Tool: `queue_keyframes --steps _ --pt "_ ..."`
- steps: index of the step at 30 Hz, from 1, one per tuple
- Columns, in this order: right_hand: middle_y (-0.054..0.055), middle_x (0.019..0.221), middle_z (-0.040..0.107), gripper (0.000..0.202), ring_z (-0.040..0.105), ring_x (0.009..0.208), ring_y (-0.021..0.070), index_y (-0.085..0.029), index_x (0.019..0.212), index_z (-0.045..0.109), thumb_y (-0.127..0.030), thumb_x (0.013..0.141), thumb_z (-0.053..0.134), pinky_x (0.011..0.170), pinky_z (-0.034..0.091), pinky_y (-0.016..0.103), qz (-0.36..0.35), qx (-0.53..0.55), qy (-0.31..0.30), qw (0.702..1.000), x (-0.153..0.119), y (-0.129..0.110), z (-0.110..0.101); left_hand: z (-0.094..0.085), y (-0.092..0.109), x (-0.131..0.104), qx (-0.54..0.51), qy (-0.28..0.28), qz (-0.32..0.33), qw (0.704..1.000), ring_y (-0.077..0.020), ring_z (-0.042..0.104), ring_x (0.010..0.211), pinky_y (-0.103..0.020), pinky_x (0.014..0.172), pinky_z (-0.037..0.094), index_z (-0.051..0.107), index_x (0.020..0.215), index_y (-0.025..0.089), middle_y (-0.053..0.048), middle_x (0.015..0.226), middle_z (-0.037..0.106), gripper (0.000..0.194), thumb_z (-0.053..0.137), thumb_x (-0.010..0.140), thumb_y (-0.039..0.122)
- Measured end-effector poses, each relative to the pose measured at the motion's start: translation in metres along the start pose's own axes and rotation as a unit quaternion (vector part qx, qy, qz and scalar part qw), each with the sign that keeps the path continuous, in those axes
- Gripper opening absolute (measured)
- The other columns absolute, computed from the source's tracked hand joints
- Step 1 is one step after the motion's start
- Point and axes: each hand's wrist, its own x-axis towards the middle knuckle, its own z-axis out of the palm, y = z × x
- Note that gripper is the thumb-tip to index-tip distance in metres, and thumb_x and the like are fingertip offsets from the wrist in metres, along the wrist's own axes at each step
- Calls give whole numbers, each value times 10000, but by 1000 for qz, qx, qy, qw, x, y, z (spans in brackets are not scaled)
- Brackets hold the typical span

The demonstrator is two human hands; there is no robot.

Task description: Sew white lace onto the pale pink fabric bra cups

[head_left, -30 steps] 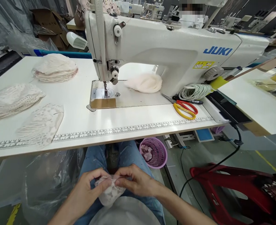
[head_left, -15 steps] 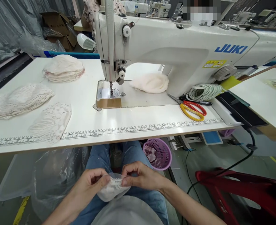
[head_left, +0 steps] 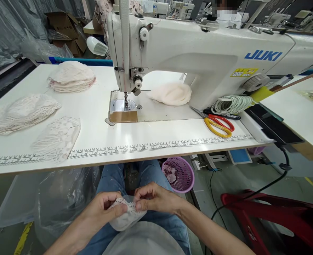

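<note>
Over my lap I hold a small white fabric piece with a scalloped lace edge (head_left: 127, 216). My left hand (head_left: 107, 210) pinches its left end between thumb and fingers. At the lace edge on the other side, my right hand (head_left: 153, 200) grips it with thumb and fingertips. Above, on the table, stands a white sewing machine (head_left: 172, 46). A rounded cream fabric piece (head_left: 172, 94) lies under its arm. On the left are a stack of white fabric pieces (head_left: 71, 77), a stack of lace-edged pieces (head_left: 21, 112) and a single lace piece (head_left: 58, 140).
Scissors with red and yellow handles (head_left: 217, 126) lie beside a coil of pale cord (head_left: 231, 105). A printed ruler (head_left: 146, 146) runs along the table's front edge. Below are a purple basket (head_left: 183, 175) with scraps and a red stool (head_left: 268, 219). Another person sits behind the machine.
My hands have drawn slightly closer together. The right has shifted a little left along the lace edge, and more lace now shows near my left thumb.
</note>
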Motion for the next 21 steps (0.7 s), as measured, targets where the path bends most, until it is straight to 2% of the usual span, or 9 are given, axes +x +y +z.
queue_keyframes --steps 7,10,15,18,21 --pt "5 718 589 384 509 634 89 -110 734 675 -482 656 732 634 403 224 -4 -2 8 1000 1 0 1 -3 -4 -1 -12 26 -1 1000 -134 367 630 -202 566 301 603 644 154 26 606 435 444 600 735 588" --pt "3 714 583 364 501 632 82 -99 731 668 -450 666 736 625 394 215 -12 -6 2 1000 0 -1 2 -4 -5 1 -15 1 9 1000 -126 370 617 -197 546 281 622 664 147 27 622 444 421 639 716 564" --pt "-3 712 563 350 485 637 82 -96 729 659 -432 671 740 614 380 212 -24 -17 -8 1000 -1 -6 2 -5 -1 0 8 -16 12 1000 -146 380 675 -205 596 299 578 566 159 32 624 374 420 662 693 550" --pt "-12 698 556 374 473 624 79 -102 719 654 -454 640 754 607 371 212 -14 -9 -5 1000 -1 -11 4 -7 4 1 2 -23 12 1000 -139 348 658 -216 583 283 587 605 155 27 662 373 442 698 624 583" --pt "-17 686 550 390 461 610 74 -104 710 649 -467 621 761 607 366 212 -3 -3 -4 1000 0 -11 4 -6 7 5 -10 -62 4 998 -118 319 613 -220 546 236 592 637 142 32 650 386 465 745 565 574"
